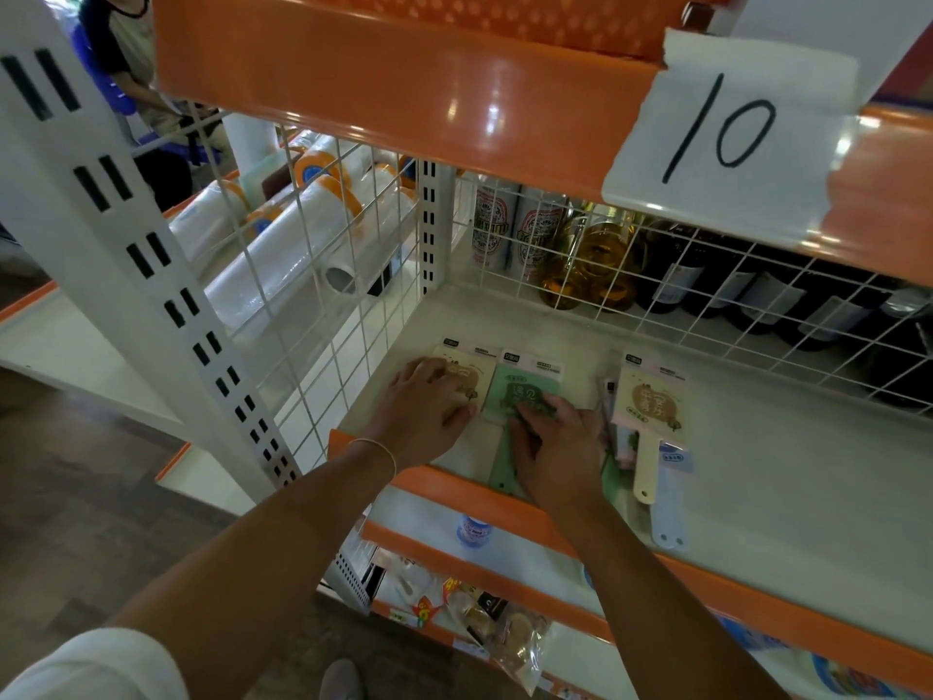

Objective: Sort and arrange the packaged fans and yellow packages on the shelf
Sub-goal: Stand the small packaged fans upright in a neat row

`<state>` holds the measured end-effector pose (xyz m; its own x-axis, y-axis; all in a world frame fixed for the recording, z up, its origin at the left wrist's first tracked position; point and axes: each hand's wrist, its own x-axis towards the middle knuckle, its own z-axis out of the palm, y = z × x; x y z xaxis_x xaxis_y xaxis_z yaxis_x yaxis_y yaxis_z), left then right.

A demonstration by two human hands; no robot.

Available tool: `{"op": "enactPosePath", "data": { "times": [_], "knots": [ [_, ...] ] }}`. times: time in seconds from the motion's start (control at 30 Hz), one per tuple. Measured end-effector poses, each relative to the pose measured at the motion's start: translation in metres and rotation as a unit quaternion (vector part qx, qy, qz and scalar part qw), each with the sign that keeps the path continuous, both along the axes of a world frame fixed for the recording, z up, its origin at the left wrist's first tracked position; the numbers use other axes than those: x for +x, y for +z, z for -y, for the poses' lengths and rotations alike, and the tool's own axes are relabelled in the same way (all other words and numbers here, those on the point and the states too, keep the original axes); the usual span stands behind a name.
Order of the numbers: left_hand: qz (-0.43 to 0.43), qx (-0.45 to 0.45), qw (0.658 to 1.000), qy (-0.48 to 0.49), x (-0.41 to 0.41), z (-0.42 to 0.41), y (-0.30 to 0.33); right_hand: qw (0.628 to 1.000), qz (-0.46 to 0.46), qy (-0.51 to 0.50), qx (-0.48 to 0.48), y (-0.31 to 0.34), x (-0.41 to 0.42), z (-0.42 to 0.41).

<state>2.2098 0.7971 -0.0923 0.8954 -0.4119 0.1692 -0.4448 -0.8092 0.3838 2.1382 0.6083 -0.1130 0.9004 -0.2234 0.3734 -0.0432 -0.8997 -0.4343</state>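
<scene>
Far left, behind wire mesh [323,275]: neighbouring shelf bay holding rolls of clear plastic bags [282,245] with orange-and-blue labels, stacked lying down, ends toward camera.

Middle shelf [757,472], pale surface with orange front lip, holding the fans in a row near its left corner. Leftmost: cream packaged fan [467,368], flat on shelf, header card toward the back. Left hand [429,406] lying on it, fingers [457,411] straight and spread, pressing flat, nothing gripped; thin bracelet on wrist.

Just beside, touching its right edge: green packaged fan [525,391], flat, handle pointing to the front lip. Right hand [555,442] on its lower half, fingers [530,421] curled onto the packet; whether pinching or only pressing cannot be told.

Right of that, small gap, then stack of packaged fans [651,401]: cream one on top, pink and green edges showing beneath, cream handle and a pale blue handle sticking out over the front edge.

Behind rear mesh: cans [510,229] upright at left, then bottles [707,280] of amber and dark glass in a row running right.

Upper shelf edge: paper label [732,138] marked 10.

Lower shelf [479,588], below front lip: small white bottle with blue cap area, assorted clear snack packets.
</scene>
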Motion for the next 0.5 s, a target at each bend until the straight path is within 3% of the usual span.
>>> {"op": "enactPosePath", "data": {
  "times": [0.5],
  "knots": [
    [0.026, -0.007, 0.999, 0.017, 0.0005, -0.0029, -0.0033, 0.999, -0.039, 0.004, 0.009, 0.0016, 0.0017, -0.0003]
  ]
}}
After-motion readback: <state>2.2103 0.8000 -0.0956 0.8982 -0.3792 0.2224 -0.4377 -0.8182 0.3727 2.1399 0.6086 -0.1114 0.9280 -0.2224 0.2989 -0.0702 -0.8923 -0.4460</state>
